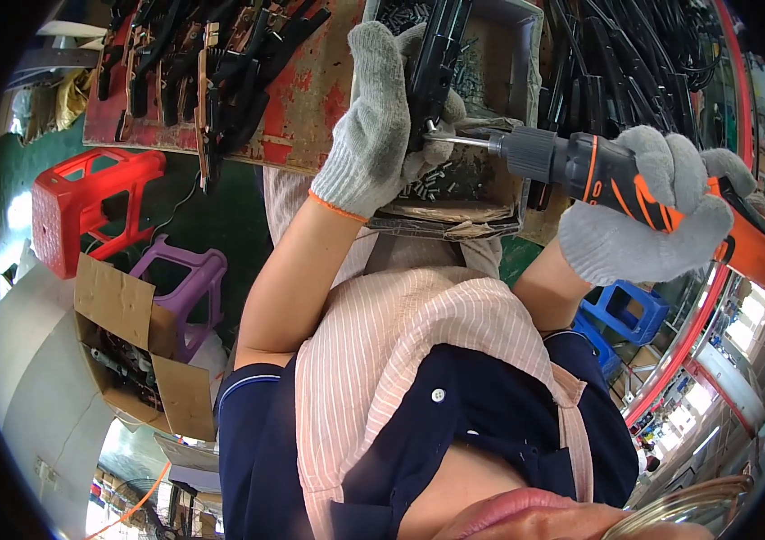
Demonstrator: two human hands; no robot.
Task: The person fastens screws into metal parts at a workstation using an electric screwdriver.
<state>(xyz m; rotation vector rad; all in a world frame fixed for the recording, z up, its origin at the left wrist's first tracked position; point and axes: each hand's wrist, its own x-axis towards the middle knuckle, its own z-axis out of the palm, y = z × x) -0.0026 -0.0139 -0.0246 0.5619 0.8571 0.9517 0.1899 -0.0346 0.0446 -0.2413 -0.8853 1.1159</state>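
Note:
My left hand (373,117), in a grey knit glove with an orange cuff edge, is closed around a long black part (441,63) held upright over a tray. My right hand (657,202), gloved the same way, grips an orange and black power screwdriver (612,168) that lies level and points left. Its metal bit (463,139) reaches the lower end of the black part, beside my left fingers. Whether the tip sits on a screw is too small to tell. Below both is the open tray (534,81), with many small loose screws (436,184) inside.
Black parts with copper-coloured pieces (211,81) lie on the worn red tabletop (297,112) at left. More long black parts (598,81) are heaped at right. Around stand a red stool (58,216), a purple stool (207,274), a blue stool (630,315) and an open cardboard box (184,391).

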